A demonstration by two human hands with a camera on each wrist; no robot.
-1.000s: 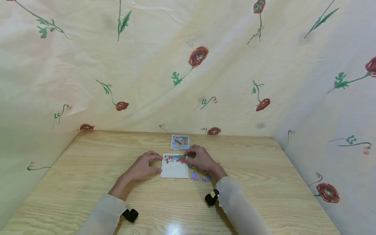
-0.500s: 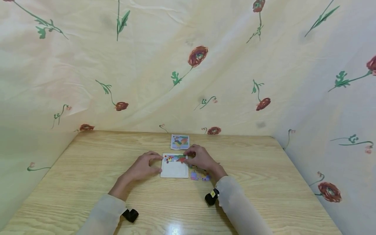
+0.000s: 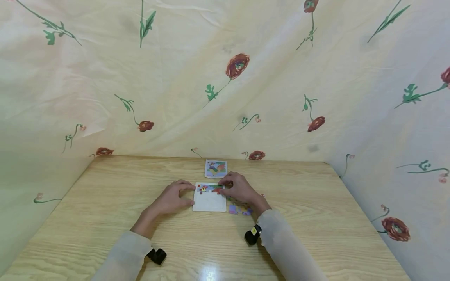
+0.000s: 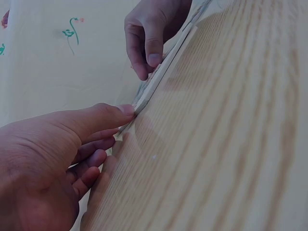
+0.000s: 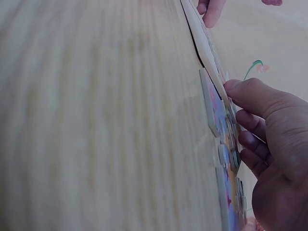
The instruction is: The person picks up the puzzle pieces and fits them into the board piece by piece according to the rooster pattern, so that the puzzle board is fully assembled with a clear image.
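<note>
A white puzzle tray (image 3: 209,202) lies on the table, with a row of colourful pieces (image 3: 204,189) along its far side. My left hand (image 3: 172,199) is at the tray's left edge, thumb and forefinger spread along it. In the left wrist view, the left thumb (image 4: 122,110) touches the tray's edge. At the tray's far right corner, my right hand (image 3: 239,188) has thumb and forefinger on a red and green puzzle piece (image 3: 215,189), partly hidden under them. Loose puzzle pieces (image 3: 240,210) lie right of the tray, some under the right hand.
Behind the tray lies a square picture card (image 3: 216,169) with a colourful print. The wooden table (image 3: 105,203) meets a flower-printed cloth (image 3: 168,78) at its back and sides. A black wrist camera (image 3: 252,236) hangs at the right cuff, another (image 3: 157,256) at the left.
The right fingertips have shifted very slightly left over the puzzle piece. The left hand and the tray have stayed in place; the head view has tilted a little.
</note>
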